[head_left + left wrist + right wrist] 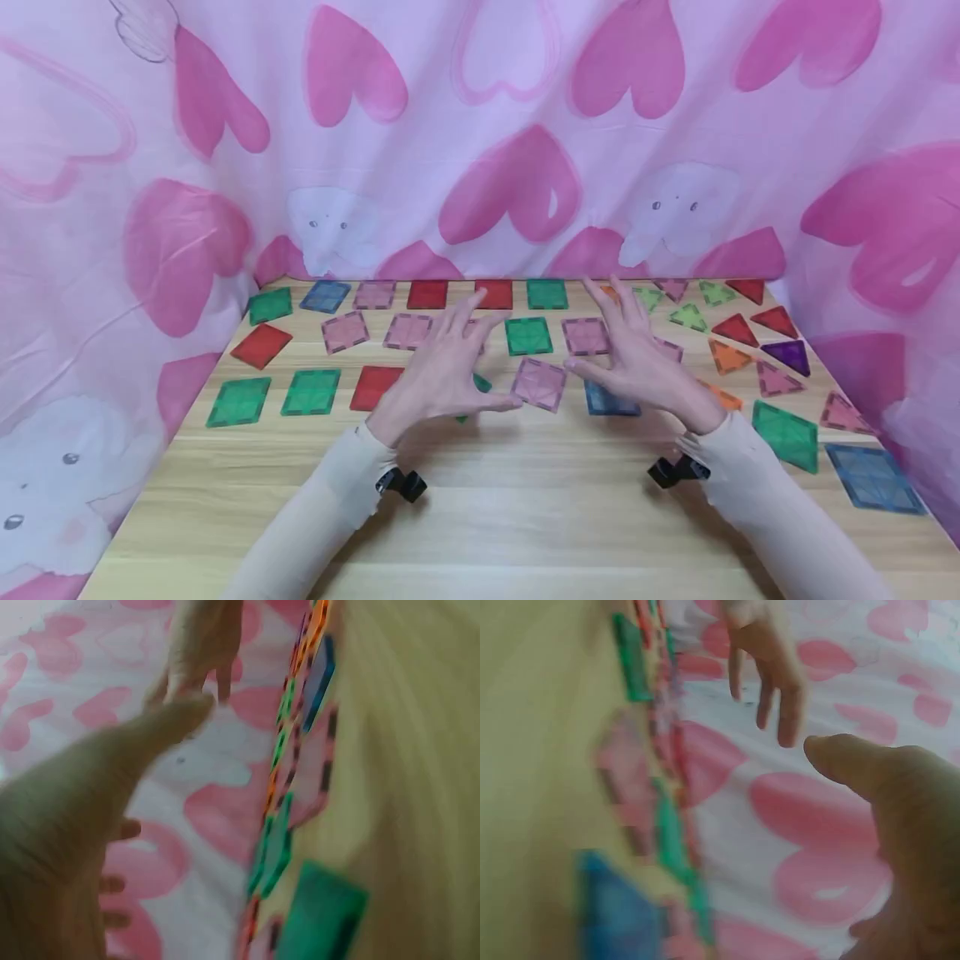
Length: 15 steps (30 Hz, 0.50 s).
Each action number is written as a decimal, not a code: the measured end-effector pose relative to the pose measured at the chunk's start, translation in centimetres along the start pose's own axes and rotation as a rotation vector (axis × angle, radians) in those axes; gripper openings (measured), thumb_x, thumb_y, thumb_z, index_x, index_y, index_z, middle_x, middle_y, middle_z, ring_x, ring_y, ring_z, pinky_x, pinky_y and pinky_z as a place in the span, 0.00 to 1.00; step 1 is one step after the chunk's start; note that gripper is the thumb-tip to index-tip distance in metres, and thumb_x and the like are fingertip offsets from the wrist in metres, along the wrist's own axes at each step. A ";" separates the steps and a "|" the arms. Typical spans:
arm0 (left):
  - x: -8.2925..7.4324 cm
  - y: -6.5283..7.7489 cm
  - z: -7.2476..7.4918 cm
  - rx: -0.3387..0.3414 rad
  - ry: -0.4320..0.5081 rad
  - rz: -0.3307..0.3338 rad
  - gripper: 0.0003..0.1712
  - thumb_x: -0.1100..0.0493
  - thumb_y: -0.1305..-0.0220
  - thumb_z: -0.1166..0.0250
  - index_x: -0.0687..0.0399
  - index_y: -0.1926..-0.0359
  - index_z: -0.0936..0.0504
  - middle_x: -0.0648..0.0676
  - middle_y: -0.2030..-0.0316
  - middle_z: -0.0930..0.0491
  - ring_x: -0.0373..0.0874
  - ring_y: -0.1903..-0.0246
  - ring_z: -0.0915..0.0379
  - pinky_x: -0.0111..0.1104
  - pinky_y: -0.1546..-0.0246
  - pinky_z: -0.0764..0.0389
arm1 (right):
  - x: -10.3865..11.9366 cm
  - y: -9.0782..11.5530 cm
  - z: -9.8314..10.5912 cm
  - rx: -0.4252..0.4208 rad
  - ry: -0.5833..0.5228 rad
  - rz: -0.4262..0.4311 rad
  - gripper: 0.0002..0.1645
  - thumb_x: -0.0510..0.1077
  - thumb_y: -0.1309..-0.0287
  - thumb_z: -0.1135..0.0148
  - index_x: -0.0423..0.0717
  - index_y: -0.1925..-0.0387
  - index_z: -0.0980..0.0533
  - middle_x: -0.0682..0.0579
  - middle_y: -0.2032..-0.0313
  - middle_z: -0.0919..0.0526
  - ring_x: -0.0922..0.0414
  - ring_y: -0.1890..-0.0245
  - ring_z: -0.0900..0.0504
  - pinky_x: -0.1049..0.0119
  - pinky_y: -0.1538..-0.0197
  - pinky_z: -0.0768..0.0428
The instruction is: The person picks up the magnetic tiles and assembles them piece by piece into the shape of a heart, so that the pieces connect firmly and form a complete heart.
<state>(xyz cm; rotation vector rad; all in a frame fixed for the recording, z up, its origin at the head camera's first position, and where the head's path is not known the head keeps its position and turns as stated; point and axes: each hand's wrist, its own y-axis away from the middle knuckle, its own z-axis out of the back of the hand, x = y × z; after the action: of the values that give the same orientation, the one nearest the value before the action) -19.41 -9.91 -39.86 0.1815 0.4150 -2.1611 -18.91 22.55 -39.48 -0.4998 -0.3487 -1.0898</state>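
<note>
A: Nearest: a pale left sleeve (318,512) and right sleeve (780,517), slanting in from the lower edge. A small black device (405,485) sits at the left cuff, a matching one at the right.

B: State of the hands?

A: Left hand (442,367) wide, thumb and fingers spread. Right hand (641,358) wide too. Both raised over the worktop (510,517), facing each other, well apart.

B: Tiles by them?

A: Pink square tile (539,384) flat on the wood, seen from the head between the two thumbs. Green tile (482,383) mostly hidden behind the left hand. Blue tile (611,400) partly covered by the right.

B: Surface otherwise?

A: Light wood grain, streaks running crosswise, soft shadows below the wrists. Squares in loose rows at left and middle, a red square (375,387) and green square (311,392) side by side among them. Triangles cluster at right, purple triangle (786,357) included. Blue square (875,477) near the right edge.

B: Room?

A: Pink cloth (427,167) behind and along both sides, softly folded, printed with darker hearts (517,187) and white cartoon animals (682,208). Right wrist view: tiles blurred.
</note>
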 end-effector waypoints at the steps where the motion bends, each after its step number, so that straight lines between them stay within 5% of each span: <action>1: -0.3 0.2 -0.2 0.017 0.062 -0.020 0.69 0.17 0.47 0.25 0.33 0.12 0.43 0.52 0.10 0.53 0.56 0.14 0.51 0.67 0.20 0.38 | -0.3 0.4 -0.1 -0.010 -0.050 0.031 0.70 0.57 0.32 0.21 0.64 0.08 0.61 0.37 0.11 0.63 0.30 0.13 0.60 0.12 0.29 0.40; 6: -1.5 0.7 -2.1 0.127 0.274 -0.087 0.61 0.29 0.39 0.20 0.41 0.13 0.37 0.50 0.14 0.40 0.49 0.17 0.42 0.54 0.23 0.27 | -2.6 4.0 -1.2 -0.010 -0.196 0.024 0.67 0.48 0.34 0.18 0.59 0.09 0.52 0.40 0.13 0.45 0.33 0.21 0.33 0.25 0.29 0.26; 10: -2.0 0.8 -3.6 0.166 0.263 -0.148 0.50 0.43 0.30 0.21 0.52 0.16 0.32 0.58 0.16 0.37 0.53 0.16 0.42 0.49 0.19 0.33 | -3.8 6.8 -1.9 0.021 -0.174 -0.083 0.61 0.52 0.34 0.18 0.50 0.11 0.44 0.38 0.16 0.37 0.33 0.23 0.30 0.23 0.26 0.31; 15: -2.6 0.6 -4.7 0.205 0.250 -0.173 0.40 0.50 0.26 0.23 0.56 0.20 0.26 0.61 0.14 0.40 0.57 0.14 0.47 0.49 0.17 0.36 | -4.6 8.3 -2.3 0.018 -0.100 -0.064 0.50 0.47 0.34 0.18 0.40 0.18 0.33 0.35 0.21 0.31 0.34 0.25 0.30 0.24 0.27 0.30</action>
<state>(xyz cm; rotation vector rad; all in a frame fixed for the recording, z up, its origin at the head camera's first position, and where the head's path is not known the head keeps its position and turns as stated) -17.51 -6.54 -43.70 0.5532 0.3599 -2.3595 -13.30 27.82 -45.52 -0.5316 -0.4648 -1.1251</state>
